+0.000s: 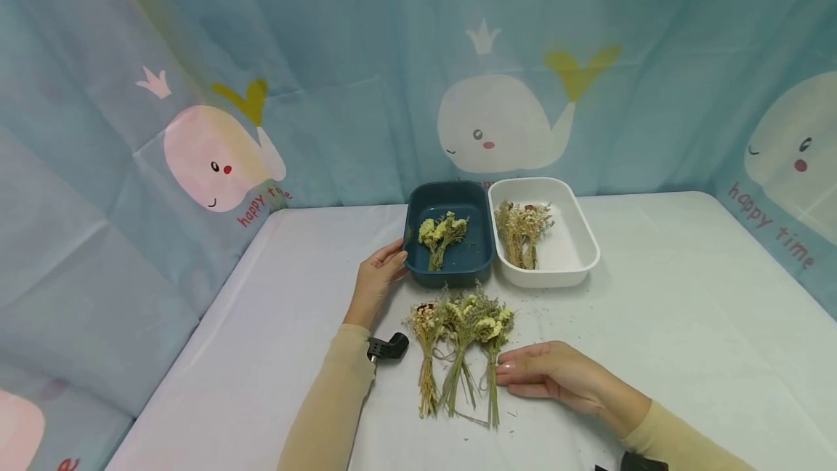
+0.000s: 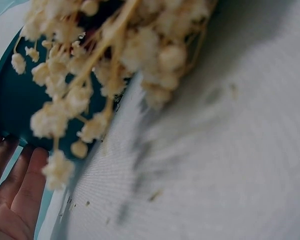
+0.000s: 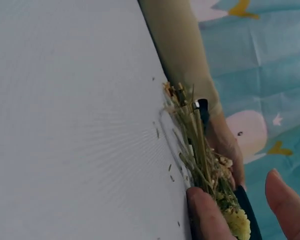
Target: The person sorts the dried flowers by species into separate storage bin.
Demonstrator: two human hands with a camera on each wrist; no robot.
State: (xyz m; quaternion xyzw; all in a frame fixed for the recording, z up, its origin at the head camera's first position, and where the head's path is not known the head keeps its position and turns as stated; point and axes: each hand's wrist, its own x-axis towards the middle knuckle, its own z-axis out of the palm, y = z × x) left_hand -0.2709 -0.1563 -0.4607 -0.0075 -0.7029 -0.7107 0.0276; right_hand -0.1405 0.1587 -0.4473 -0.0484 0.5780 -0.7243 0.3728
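My left hand [image 1: 378, 282] touches the left outer wall of a dark blue bin [image 1: 451, 280] with its fingers extended; the left wrist view shows fingers [image 2: 26, 187] against that wall. Before the bin, three small dried-flower bunches lie side by side: a cream one [image 1: 426, 325] at left, a green-yellow one [image 1: 466, 318] in the middle and a yellow one [image 1: 497, 329] at right. My right hand [image 1: 565, 376] is beside the right bunch's stems, fingertips at them. In the right wrist view its thumb [image 3: 287, 205] stands apart from the fingers.
Inside the blue bin lies a yellow bunch [image 1: 441, 236]. A white bin [image 1: 567, 242] adjoins it on the right, with cream dried flowers [image 1: 523, 227] at its left side. Plant crumbs dot the white tabletop [image 1: 686, 311]. A whale-print curtain [image 1: 366, 129] rises behind the table.
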